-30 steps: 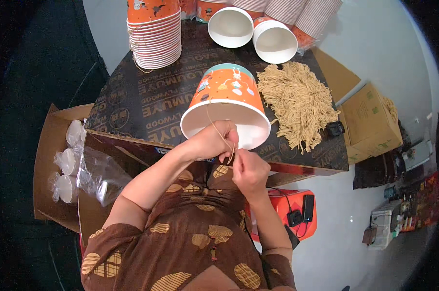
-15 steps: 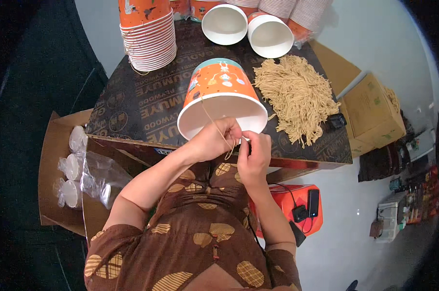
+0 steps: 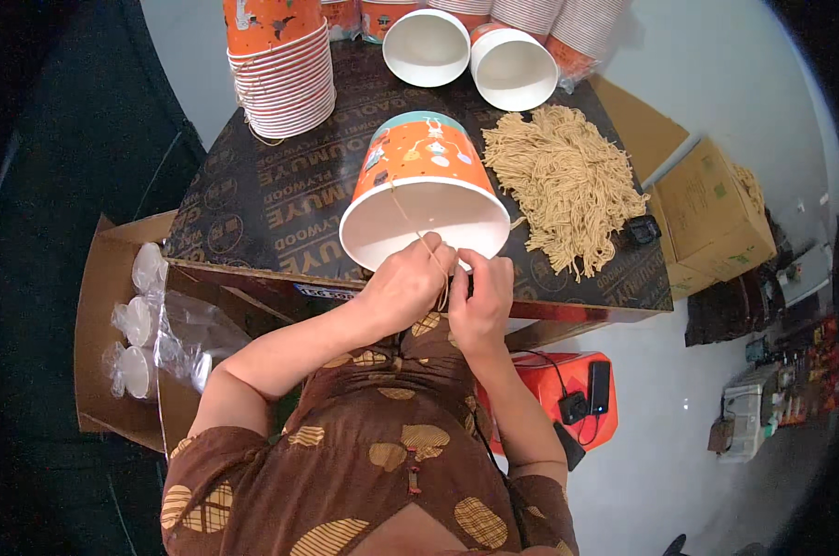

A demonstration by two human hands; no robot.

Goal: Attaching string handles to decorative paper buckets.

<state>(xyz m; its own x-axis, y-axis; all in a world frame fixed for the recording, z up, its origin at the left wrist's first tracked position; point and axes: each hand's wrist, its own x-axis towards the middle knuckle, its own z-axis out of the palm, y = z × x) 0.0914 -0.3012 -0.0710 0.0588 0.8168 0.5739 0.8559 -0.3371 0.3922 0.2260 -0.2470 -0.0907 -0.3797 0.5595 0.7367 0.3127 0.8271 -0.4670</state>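
Observation:
An orange paper bucket (image 3: 428, 162) with a white inside and a teal band lies tipped on the table, its open mouth toward me. A thin tan cord (image 3: 406, 215) runs from the near side of its rim, across the mouth, down to my fingers. My left hand (image 3: 408, 285) is closed on this cord at the bucket's lower rim, and a loop of it hangs beside the knuckles. Against the left fingertips, my right hand (image 3: 482, 301) pinches at the same spot on the rim, thumb and forefinger together. The cord's end is hidden between the fingers.
A heap of tan cords (image 3: 567, 181) lies right of the bucket. A stack of nested buckets (image 3: 285, 93) stands back left; two white-mouthed buckets (image 3: 517, 69) lie behind. Left below the table is a carton (image 3: 100, 352) of wrapped white cups; a red stool (image 3: 549, 408) sits below right.
My left hand has turned over slightly and drawn nearer the rim, pulling the cord straighter across the mouth. The right hand has shifted a little to the left.

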